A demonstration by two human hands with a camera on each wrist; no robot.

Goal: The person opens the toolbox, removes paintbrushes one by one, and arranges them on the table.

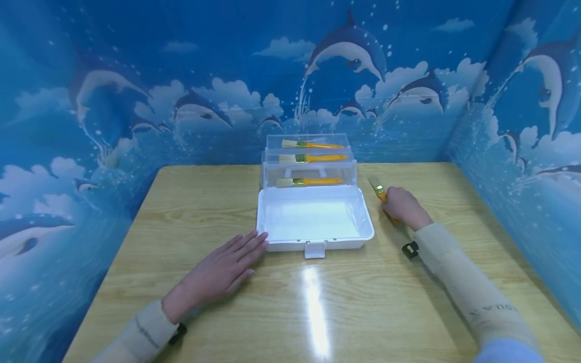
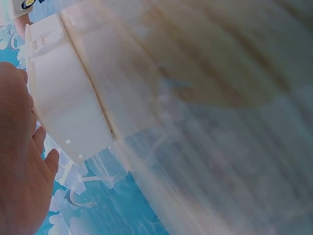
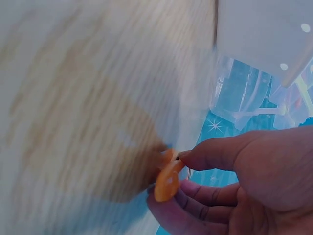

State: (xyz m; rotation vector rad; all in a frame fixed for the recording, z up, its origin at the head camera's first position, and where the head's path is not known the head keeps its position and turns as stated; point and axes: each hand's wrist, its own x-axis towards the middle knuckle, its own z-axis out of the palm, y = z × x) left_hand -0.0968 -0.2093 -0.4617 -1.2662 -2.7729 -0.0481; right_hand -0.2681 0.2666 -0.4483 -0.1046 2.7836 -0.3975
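A white toolbox stands unfolded on the table, its bottom compartment bare. Three paintbrushes with orange handles lie in its clear tiered trays: a top brush, a middle brush and a lower brush. To the right of the box, my right hand pinches a fourth paintbrush by its orange handle, bristles pointing away. The handle end shows between thumb and fingers in the right wrist view. My left hand has its fingers straight, fingertips at the box's front left corner.
The wooden table reaches back to a blue dolphin-print backdrop, which also rises on both sides. A white latch hangs off the front of the box. Glare streaks the tabletop in front of it.
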